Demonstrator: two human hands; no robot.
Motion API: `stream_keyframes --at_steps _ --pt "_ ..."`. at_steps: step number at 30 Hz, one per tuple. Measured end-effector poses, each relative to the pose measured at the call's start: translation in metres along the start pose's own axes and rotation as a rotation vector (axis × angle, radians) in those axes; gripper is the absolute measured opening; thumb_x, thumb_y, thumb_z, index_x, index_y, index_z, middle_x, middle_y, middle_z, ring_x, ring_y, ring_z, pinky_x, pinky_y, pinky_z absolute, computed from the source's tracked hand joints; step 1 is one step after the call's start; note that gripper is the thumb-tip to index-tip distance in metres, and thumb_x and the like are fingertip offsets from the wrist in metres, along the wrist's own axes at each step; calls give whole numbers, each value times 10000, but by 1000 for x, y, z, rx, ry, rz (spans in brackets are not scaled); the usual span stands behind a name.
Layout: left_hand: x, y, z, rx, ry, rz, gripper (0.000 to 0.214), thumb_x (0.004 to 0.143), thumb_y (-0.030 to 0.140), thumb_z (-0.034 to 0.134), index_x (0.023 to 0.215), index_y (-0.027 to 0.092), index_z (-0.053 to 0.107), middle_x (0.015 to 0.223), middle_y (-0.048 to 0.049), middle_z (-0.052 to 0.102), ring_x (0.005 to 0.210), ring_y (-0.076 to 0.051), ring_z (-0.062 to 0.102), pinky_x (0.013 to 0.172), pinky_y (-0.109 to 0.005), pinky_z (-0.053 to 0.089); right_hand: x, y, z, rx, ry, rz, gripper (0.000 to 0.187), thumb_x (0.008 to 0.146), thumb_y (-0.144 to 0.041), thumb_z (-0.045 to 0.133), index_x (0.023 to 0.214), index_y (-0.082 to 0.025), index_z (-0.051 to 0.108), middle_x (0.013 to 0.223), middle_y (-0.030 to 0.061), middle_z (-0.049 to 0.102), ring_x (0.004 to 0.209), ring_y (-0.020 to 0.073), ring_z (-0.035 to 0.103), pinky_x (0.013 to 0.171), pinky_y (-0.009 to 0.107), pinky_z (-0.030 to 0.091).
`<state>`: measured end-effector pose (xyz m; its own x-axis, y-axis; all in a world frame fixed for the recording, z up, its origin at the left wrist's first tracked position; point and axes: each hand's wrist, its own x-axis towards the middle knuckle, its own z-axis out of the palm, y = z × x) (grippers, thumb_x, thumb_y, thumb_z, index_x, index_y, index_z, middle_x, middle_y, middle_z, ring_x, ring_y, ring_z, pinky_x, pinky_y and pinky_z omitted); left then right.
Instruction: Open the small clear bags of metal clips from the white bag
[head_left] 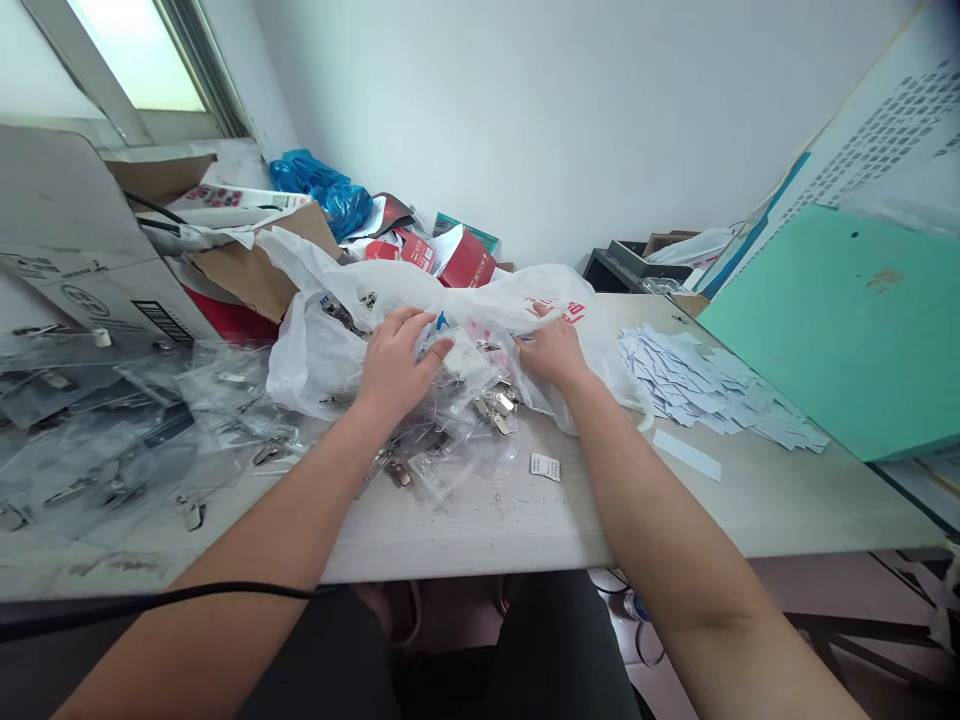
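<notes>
A white plastic bag (315, 350) with red print lies across the middle of the table, its mouth toward me. Small clear packets (442, 470) with shiny metal pieces (496, 408) spill from its mouth onto the tabletop. Over the left part of the opening is my left hand (397, 365), thumb and fingers apart, resting at the packets. My right hand (553, 350) has its fingers closed on the bag's right side, near the red print; its fingertips are partly hidden by the plastic. A small blue item (442, 321) shows between the hands.
More clear packets (112, 440) cover the table's left side. White paper slips (675, 375) are piled at right, near a green board (840, 320). A printed label (544, 466) lies in front. Cardboard boxes (97, 240) and a blue bag (322, 190) stand behind. A black cable (165, 597) crosses my left forearm.
</notes>
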<state>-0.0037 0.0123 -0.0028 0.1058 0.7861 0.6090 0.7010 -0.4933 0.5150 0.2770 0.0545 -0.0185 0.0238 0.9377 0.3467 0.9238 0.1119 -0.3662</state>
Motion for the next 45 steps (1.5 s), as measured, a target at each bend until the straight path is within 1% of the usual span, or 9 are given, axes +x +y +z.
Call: stream_keyframes --at_steps 5,11,17,26,32,35,39,42,45 --pt "15 -33 -24 100 -5 -225 370 1047 362 539 1210 215 837 1306 -139 806 1147 -318 747 1076 -450 579 1 -2 7 -58 -108 93 424 1079 -422 570 1337 -189 813 1473 180 780 1399 354 692 1188 454 490" --pt "26 -61 -28 365 -392 -359 462 882 354 711 1313 265 850 1560 -147 740 1422 -458 666 1159 -507 519 5 8 2 -63 -29 249 392 1057 -314 564 1300 -115 799 1403 241 780 1307 369 723 1092 459 526" --pt "28 -62 -21 405 -454 -408 400 852 419 746 1178 246 901 1377 -213 822 1361 -529 685 1189 -615 459 1 7 -5 -12 57 323 334 1090 -244 481 1146 -188 806 1198 194 833 1153 339 765 970 420 537" --pt "28 -67 -23 306 -336 -421 174 807 319 765 912 236 876 1058 -176 858 1094 -432 766 1009 -496 553 3 25 -37 696 999 189 458 1201 -554 203 1241 -256 549 1026 59 679 778 214 743 818 452 627" --pt "29 -55 -27 -231 148 -491 188 935 386 772 985 206 795 955 -93 771 830 -232 694 820 -367 584 -17 6 -90 769 1397 -118 215 1186 -466 414 1054 -331 516 956 55 604 779 244 657 707 464 546" --pt "28 -36 -29 -704 264 -547 198 921 366 835 975 196 749 929 -39 735 680 -120 592 697 -280 565 -48 -38 -93 717 1326 -249 224 1197 -484 420 1143 -338 581 1026 80 629 860 259 698 798 504 573" --pt "19 -4 -25 -1068 131 -575 263 882 354 939 948 216 726 1041 -22 763 727 -84 648 738 -248 603 -89 -89 -62 628 928 -495 184 1174 -442 484 1195 -345 639 1094 99 713 1038 311 758 949 583 603" --pt "11 15 -18 -1270 -5 -597 226 909 313 925 940 223 720 1035 -7 764 822 -111 728 791 -264 629 -99 -103 -34 551 556 -699 179 1130 -345 533 1233 -371 677 1177 77 789 1113 296 766 1039 569 571" --pt "8 23 -16 -1412 -39 -653 154 957 265 867 937 224 719 884 4 722 874 -134 752 869 -286 646 -93 -103 -17 485 475 -805 257 1114 -247 508 1192 -373 718 1224 48 824 1139 270 764 1049 532 549"
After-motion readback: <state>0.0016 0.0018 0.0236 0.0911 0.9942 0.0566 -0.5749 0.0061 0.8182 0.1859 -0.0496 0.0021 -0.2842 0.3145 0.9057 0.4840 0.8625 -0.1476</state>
